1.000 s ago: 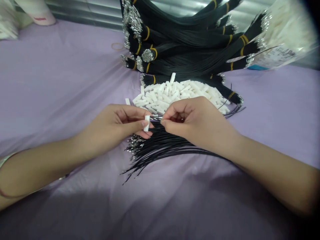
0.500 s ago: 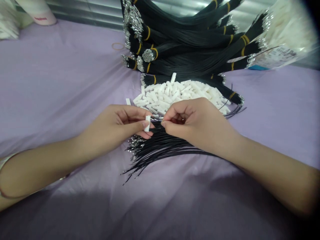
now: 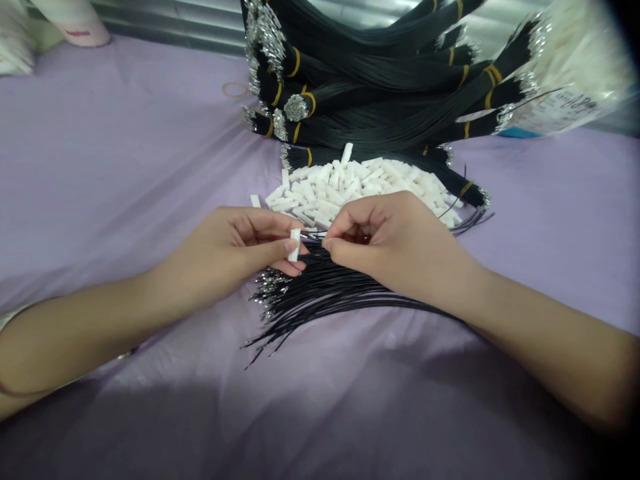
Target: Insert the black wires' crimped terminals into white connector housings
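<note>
Between the thumb and fingers of my left hand (image 3: 245, 243) is a white connector housing (image 3: 295, 245), held upright with its long side facing me. My right hand (image 3: 385, 233) pinches a thin black wire (image 3: 313, 233) just to the right of it. The wire's tip points at the housing; whether it has entered it I cannot tell. Beneath both hands lies a loose spread of black wires (image 3: 340, 287) with silver metal terminals (image 3: 270, 287) at their left ends. Just behind my hands is a heap of white connector housings (image 3: 370, 180).
Bundles of black wires (image 3: 380, 87) tied with yellow bands are stacked behind the heap. At the back right stands a clear plastic bag (image 3: 585, 73) of pale parts. A rubber band (image 3: 235, 89) lies on the purple cloth (image 3: 125, 153). A white container (image 3: 80, 27) is at the back left.
The pinched wire's end looks slightly nearer the housing. Both hands keep their grip and stay almost in place; the whole view has shifted very slightly.
</note>
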{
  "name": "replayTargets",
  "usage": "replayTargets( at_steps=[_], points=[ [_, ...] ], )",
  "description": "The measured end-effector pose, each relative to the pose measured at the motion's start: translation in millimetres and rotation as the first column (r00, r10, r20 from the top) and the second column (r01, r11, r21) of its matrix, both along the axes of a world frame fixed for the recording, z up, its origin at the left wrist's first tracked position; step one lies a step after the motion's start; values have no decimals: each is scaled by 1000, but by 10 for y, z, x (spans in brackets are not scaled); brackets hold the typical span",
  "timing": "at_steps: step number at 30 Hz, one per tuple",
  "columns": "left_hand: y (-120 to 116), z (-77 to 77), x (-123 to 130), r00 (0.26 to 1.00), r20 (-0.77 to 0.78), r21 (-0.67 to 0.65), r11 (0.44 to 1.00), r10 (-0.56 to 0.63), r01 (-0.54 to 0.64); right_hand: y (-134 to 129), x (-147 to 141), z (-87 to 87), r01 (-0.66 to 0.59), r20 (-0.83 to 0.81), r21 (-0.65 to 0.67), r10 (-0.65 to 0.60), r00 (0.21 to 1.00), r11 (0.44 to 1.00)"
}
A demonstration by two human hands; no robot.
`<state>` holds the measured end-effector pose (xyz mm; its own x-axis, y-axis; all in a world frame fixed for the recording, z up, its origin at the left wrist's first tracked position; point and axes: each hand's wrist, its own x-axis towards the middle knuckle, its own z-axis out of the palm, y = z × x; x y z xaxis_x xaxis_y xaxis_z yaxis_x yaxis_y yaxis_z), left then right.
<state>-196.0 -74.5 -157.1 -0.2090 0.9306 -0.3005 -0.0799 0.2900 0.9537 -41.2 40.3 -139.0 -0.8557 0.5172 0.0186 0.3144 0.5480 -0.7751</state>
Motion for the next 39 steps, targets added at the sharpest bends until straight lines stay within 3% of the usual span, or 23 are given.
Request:
replayTargets(
  at_steps=[16, 25, 39],
  points=[
    [-2, 20, 11, 999, -44, -3, 1000, 7, -7, -10, 23, 36, -23, -1, 20, 23, 1000, 1000],
    [7, -10, -29, 995, -14, 70, 993, -100, 100, -13, 30, 52, -44, 28, 5, 44, 999, 999],
    [17, 12, -1, 997, -40, 23, 998, -64, 65, -39, 17, 8, -28, -24, -20, 28, 999, 999]
  ],
)
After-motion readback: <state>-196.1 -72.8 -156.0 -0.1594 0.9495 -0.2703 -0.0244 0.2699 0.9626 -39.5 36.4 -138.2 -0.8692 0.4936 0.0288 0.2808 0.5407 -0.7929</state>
